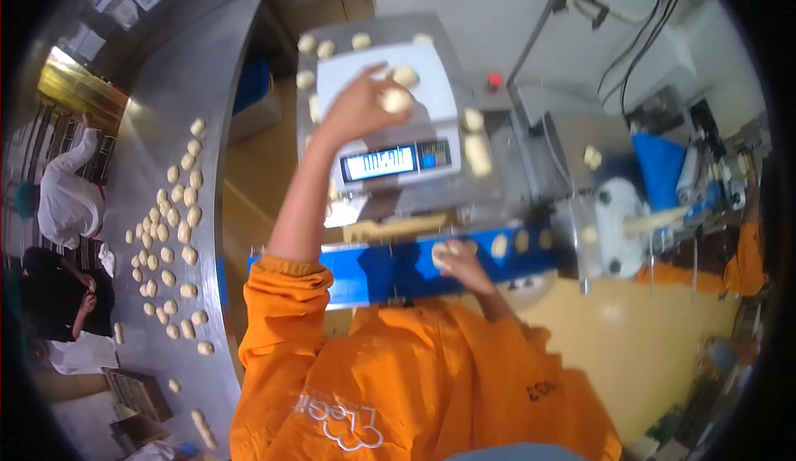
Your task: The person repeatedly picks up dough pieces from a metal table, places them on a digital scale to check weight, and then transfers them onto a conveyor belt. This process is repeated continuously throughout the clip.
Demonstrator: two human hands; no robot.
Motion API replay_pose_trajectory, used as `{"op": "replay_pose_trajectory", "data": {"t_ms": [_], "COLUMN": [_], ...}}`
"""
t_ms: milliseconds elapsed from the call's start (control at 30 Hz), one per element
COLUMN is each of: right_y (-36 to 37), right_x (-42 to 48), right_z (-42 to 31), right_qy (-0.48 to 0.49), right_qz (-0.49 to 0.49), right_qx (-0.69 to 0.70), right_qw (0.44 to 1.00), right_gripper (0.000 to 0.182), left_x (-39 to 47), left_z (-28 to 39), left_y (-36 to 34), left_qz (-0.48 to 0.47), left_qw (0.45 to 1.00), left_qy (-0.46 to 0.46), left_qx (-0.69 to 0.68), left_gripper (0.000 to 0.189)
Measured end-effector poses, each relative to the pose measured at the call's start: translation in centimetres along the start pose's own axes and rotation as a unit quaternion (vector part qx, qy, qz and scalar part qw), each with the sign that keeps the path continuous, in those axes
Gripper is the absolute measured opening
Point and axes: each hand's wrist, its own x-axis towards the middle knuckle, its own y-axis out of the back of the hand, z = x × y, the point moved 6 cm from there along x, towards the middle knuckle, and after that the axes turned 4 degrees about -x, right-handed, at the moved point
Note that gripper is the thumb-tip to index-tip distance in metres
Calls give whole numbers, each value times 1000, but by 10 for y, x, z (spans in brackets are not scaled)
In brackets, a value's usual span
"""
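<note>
My left hand (364,103) is over the white platform of a digital scale (429,97), with a pale dough piece (396,101) between its fingers. Just beyond it on the platform lies another dough piece (406,76). My right hand (461,264) is low over a blue conveyor belt (373,274), its fingers around a dough piece (440,254). To its right, more dough pieces (499,245) lie in a row on the belt. Several pieces (360,41) rest on the metal surface around the scale, and a longer one (477,155) lies at its right side.
A long steel table (205,75) at left holds many scattered dough pieces (189,197). Two people (68,193) are beyond it. Dough-processing machinery (622,228) stands at the belt's right end, with an orange-sleeved person (746,262) beside it. A red button (495,80) is behind the scale.
</note>
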Motion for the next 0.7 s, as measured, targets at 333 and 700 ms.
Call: {"op": "replay_pose_trajectory", "data": {"t_ms": [333, 700], "right_y": [-51, 4], "right_x": [-8, -33], "right_z": [-357, -187], "right_qy": [296, 161], "right_qz": [-49, 55], "right_qx": [85, -81], "right_qw": [950, 982], "right_gripper": [35, 29], "left_x": [47, -318], "left_z": [-74, -160], "left_y": [-19, 74], "left_qz": [-10, 306], "left_qw": [914, 523], "left_qy": [164, -6], "left_qx": [-371, -796], "left_gripper": [39, 51]}}
